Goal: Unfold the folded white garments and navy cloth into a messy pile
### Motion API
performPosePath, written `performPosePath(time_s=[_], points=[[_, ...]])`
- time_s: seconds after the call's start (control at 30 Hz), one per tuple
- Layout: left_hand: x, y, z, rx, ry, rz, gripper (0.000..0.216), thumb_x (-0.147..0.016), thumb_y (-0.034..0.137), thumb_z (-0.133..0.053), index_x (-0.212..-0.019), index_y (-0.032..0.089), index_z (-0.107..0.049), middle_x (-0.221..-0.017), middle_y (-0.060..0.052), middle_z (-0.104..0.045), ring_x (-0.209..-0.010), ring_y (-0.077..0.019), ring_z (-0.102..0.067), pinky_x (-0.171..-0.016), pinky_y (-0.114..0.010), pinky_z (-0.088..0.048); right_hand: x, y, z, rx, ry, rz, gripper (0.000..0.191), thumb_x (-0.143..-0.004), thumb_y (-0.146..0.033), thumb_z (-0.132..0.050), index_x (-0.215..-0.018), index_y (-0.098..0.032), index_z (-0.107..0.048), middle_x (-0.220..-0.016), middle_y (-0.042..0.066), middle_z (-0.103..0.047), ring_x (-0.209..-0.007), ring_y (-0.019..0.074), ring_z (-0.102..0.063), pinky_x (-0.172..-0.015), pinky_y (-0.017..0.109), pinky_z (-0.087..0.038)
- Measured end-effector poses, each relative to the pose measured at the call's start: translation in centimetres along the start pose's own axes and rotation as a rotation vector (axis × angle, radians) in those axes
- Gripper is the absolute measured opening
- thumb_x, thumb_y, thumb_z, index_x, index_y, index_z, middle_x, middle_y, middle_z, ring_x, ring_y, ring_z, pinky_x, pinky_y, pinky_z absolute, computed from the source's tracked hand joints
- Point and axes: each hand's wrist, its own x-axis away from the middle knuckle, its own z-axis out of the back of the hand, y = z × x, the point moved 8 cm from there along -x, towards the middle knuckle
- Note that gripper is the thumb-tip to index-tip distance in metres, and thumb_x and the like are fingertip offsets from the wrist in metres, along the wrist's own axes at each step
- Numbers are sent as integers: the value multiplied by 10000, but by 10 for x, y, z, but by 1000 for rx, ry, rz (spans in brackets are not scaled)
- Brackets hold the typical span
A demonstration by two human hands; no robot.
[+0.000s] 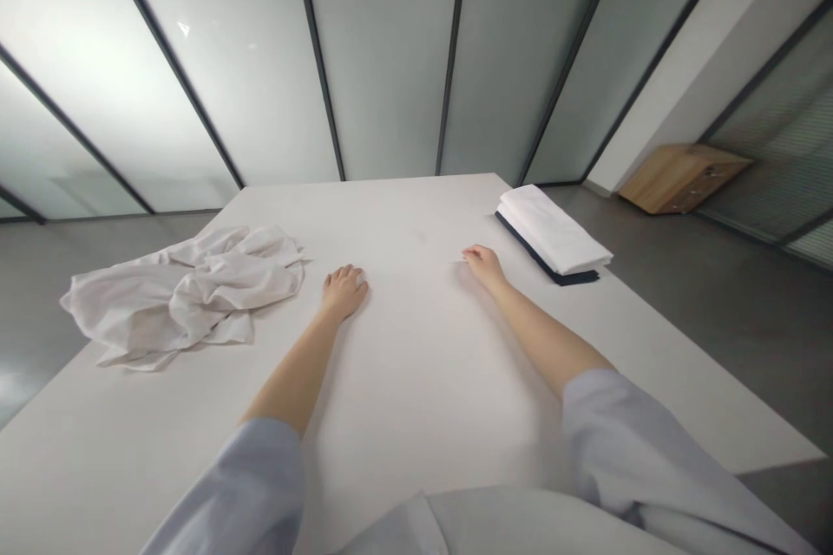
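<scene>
Where frosted panels stand, white table spreads.

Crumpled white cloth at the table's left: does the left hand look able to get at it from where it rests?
Probably yes. The left hand rests empty on the table just right of the crumpled white cloth, with only bare tabletop between them.

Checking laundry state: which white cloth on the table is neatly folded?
The folded stack by the right hand, dark piece beneath; the cloth near the left hand is crumpled.
</scene>
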Motion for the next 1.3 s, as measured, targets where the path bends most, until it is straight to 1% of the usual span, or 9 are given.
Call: performPosePath(time_s=[0.17, 0.3, 0.4, 0.5, 0.67, 0.83, 1.0, 1.13, 1.3], points=[[0, -10, -4, 44, 9, -55, 406, -875, 316, -488, -1241, 182, -601, -1405, -127, -534, -1329, -245, -458, -1120, -397, -333, -24, 11, 103, 373, 338, 5, 322, -763, -237, -490, -995, -155, -698, -1059, 148, -689, -1019, 289, -580, -929, 420, -402], [1, -9, -1, 41, 55, -53, 387, -862, 312, -495, -1214, 211, -619, -1359, -112, -570, -1278, -258, -504, -1089, -424, -373, -22, 57, 188, 707, 483, -291, 416, -766, -279, -579, -1123, -79, -657, -1165, 250, -620, -1142, 374, -503, -957, 523, -324], [2, -5, -1, 34, 67, -47, 386, -868, 313, -487, -1219, 212, -613, -1357, -114, -567, -1268, -261, -507, -1084, -429, -375, -16, 91, 213, 779, 343, -531, 480, -741, -366, -686, -1081, -28, -674, -1131, 335, -596, -1145, 421, -491, -895, 521, -334], [3, -4, -1, 28, 47, -45, 392, -877, 314, -479, -1228, 192, -605, -1369, -124, -553, -1282, -263, -493, -1090, -422, -365, -21, 77, 218, 844, 333, -452, 362, -767, -238, -668, -1058, -24, -684, -1113, 343, -592, -1125, 404, -506, -848, 493, -335], [3, -3, 0, 30, 56, -49, 369, -881, 310, -477, -1215, 211, -602, -1356, -111, -563, -1273, -255, -499, -1089, -422, -362, -31, 4, 168, 767, 276, -84, 314, -790, -100, -574, -1086, -88, -681, -1105, 243, -621, -1003, 313, -564, -797, 418, -369], [4, -3, -1, 52, 61, -26, 422, -884, 336, -496, -1279, 195, -547, -1372, -127, -546, -1283, -267, -488, -1094, -438, -350, 10, -65, 43, 458, 47, 255, 249, -756, -106, -613, -967, -191, -715, -1045, 124, -661, -1017, 281, -582, -904, 366, -423], [10, 9, 16, 212, 146, -115, 504, -932, 440, -443, -1352, 161, -465, -1378, -143, -532, -1292, -253, -470, -1083, -410, -371, 72, -120, -73, -151, -437, 408, 270, -865, -333, -564, -1079, -235, -694, -1107, 65, -698, -1040, 228, -632, -931, 356, -474], [22, 43, 33, 273, 227, -289, 540, -928, 501, -450, -1345, 159, -478, -1362, -138, -543, -1284, -245, -469, -1085, -401, -370, 69, -134, -70, -257, -335, 456, 304, -883, -403, -508, -1028, -209, -691, -1079, 74, -707, -1040, 219, -629, -919, 345, -471], [37, 99, 11, 134, 35, -520, 542, -889, 515, -531, -1349, 229, -518, -1445, -100, -494, -1313, -263, -454, -1088, -432, -366, 35, -81, -29, -165, -28, 293, 259, -830, -400, -483, -845, -213, -662, -933, 77, -708, -947, 241, -620, -812, 344, -480]])
